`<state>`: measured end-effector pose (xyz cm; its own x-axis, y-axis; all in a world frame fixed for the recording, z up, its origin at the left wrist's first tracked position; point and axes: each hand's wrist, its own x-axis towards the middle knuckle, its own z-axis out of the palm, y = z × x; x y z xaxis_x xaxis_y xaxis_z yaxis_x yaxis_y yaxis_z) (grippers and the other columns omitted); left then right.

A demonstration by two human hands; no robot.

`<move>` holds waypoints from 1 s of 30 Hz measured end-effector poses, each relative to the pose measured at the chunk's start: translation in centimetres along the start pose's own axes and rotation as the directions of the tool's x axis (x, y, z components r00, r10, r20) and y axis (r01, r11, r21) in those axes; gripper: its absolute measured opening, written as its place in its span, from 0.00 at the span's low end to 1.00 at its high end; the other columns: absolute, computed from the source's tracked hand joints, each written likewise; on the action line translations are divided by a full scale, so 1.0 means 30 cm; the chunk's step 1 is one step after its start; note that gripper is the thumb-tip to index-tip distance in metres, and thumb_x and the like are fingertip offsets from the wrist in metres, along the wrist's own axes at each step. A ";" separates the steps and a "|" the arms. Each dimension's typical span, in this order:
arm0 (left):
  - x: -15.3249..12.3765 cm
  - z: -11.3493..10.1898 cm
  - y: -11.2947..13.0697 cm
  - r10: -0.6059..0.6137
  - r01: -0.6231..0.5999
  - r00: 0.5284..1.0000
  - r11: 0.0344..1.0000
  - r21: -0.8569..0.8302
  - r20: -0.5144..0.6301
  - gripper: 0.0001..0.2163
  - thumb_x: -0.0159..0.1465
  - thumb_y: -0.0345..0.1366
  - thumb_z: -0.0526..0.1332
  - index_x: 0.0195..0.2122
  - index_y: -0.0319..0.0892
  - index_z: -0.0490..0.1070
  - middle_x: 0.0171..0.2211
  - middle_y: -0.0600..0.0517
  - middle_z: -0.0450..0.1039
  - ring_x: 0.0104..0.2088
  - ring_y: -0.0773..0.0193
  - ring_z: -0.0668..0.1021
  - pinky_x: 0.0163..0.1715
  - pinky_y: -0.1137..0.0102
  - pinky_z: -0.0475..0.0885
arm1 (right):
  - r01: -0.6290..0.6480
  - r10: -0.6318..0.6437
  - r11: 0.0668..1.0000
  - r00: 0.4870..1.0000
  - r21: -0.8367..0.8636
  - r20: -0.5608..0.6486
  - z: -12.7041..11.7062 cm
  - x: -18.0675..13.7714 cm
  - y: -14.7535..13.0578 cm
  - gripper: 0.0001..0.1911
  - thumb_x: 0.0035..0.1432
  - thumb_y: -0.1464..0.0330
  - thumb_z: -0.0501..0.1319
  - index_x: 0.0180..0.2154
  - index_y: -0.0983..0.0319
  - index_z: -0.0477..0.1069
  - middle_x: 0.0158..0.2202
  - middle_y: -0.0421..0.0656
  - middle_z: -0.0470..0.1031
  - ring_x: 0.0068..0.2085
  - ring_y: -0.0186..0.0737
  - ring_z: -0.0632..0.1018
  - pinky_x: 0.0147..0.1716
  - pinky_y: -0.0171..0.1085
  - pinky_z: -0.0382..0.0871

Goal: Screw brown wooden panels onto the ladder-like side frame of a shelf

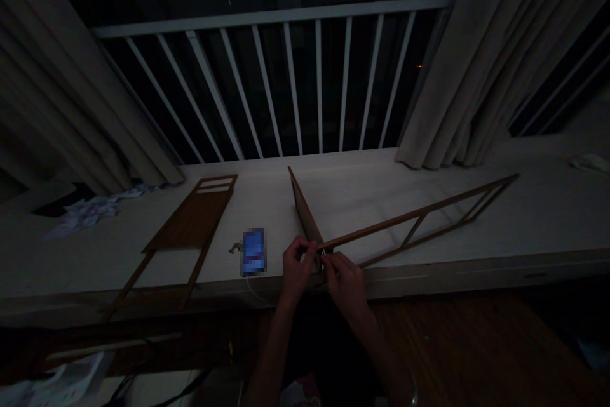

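A slim wooden frame (419,214) with crossbars stands on its long edge on the pale ledge, reaching out to the right. Its near end meets a dark wooden panel (305,210) standing on edge. My left hand (298,267) pinches the corner where the two meet, thumb and forefinger closed. Just to the right, my right hand (347,283) is closed at the same corner, its fingertips around a small pale, thin piece. Dim light and the fingers hide what that piece is.
On the ledge (372,181) to the left lie another wooden frame with a panel (195,220), a lit phone (253,251) on a cable, and several small metal pieces (234,247). Behind are a white railing (286,16) and curtains (457,70). Crumpled cloth or paper (90,210) lies far left.
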<state>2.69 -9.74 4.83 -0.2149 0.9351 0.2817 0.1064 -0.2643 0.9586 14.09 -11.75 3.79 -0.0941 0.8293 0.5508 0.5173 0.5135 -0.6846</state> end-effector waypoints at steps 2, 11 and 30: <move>0.002 0.001 0.000 -0.008 0.008 1.000 1.000 -0.003 0.003 0.10 0.55 0.39 0.58 0.23 0.40 0.58 0.21 0.58 0.56 0.24 0.72 0.63 0.26 0.77 0.61 | -0.005 0.005 1.000 1.000 -0.003 -0.002 0.001 -0.001 0.004 0.11 0.58 0.71 0.49 0.32 0.62 0.70 0.27 0.44 0.72 0.30 0.35 0.72 0.31 0.33 0.66; 0.000 0.013 0.006 0.020 -0.019 0.999 1.000 0.015 -0.035 0.12 0.55 0.41 0.57 0.22 0.40 0.58 0.21 0.57 0.55 0.24 0.72 0.63 0.26 0.77 0.61 | -0.030 0.031 0.999 0.999 0.021 -0.033 0.012 -0.007 0.012 0.12 0.59 0.70 0.48 0.33 0.63 0.70 0.28 0.45 0.72 0.31 0.36 0.72 0.33 0.34 0.66; -0.012 0.000 0.011 0.027 -0.024 0.999 0.997 0.069 -0.035 0.09 0.54 0.40 0.58 0.23 0.40 0.64 0.22 0.55 0.63 0.27 0.70 0.68 0.30 0.76 0.64 | -0.055 0.060 0.994 0.997 -0.096 0.050 -0.026 0.011 -0.030 0.12 0.58 0.71 0.48 0.34 0.62 0.70 0.29 0.45 0.73 0.31 0.37 0.74 0.33 0.34 0.66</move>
<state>2.81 -10.17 5.06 -0.2459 0.9188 0.3087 0.1782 -0.2702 0.9462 14.26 -12.10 4.97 -0.1052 0.8684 0.4846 0.6012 0.4437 -0.6646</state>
